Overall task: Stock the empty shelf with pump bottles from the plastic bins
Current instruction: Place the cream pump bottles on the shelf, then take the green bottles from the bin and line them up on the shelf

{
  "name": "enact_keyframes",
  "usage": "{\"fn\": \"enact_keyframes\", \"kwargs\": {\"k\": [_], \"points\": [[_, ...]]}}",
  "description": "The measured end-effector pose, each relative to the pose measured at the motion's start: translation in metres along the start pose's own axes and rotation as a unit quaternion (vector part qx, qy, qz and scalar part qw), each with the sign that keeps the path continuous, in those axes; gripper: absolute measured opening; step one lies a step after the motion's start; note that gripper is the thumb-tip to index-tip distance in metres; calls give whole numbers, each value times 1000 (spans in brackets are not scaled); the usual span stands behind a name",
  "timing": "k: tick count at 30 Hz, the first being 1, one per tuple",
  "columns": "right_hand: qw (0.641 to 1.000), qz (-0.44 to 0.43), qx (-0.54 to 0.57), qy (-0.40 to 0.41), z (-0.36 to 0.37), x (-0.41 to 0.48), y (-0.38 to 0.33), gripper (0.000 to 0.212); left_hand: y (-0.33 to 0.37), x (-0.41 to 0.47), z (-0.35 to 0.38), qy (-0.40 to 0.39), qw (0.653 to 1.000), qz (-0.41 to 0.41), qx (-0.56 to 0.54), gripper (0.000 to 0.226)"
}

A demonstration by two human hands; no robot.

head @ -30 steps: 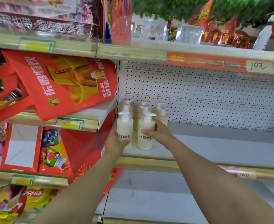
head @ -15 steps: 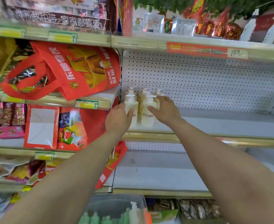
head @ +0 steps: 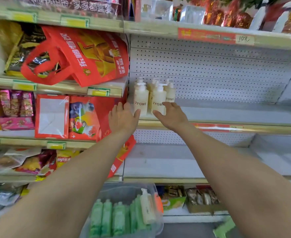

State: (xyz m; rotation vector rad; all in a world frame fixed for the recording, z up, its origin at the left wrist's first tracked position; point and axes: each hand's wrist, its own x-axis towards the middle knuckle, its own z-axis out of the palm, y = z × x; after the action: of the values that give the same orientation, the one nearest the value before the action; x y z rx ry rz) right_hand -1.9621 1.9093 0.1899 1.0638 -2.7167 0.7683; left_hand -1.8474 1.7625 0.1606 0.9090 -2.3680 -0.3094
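Several cream pump bottles marked ZYOME (head: pixel 141 98) stand grouped at the left end of the grey shelf (head: pixel 235 114), against the perforated back panel. My left hand (head: pixel 122 117) hovers just left of and below the front left bottle, fingers relaxed, thumb near its base. My right hand (head: pixel 171 114) is in front of the front right bottle (head: pixel 158 100), fingers straight and holding nothing. Below, a clear plastic bin (head: pixel 124 191) holds several green bottles (head: pixel 107 217) and one cream pump bottle (head: pixel 147 206).
Red gift bags (head: pixel 89 55) and boxed snacks fill the shelves to the left. The grey shelf extends bare to the right, with another bare shelf (head: pixel 158 162) beneath it. Packaged goods sit on the bottom shelf right of the bin.
Both hands have let go of the front two bottles and drawn back toward me. The view has tilted down, bringing the bin into sight.
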Motion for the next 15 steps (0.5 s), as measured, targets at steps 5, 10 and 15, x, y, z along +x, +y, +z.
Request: {"fn": "enact_keyframes", "kwargs": {"k": [5,10,15], "points": [[999,28,1,-44,48,-19,20,68,-27,-23,35,-38,999,-29,-4,55],[989,62,7,-131,117,-32,47,69,-69,-55,91,-107,992,-61,-12,60],[965,94,29,-244,201,-53,80,67,-116,-96,157,-214,966,-142,-27,60]]}}
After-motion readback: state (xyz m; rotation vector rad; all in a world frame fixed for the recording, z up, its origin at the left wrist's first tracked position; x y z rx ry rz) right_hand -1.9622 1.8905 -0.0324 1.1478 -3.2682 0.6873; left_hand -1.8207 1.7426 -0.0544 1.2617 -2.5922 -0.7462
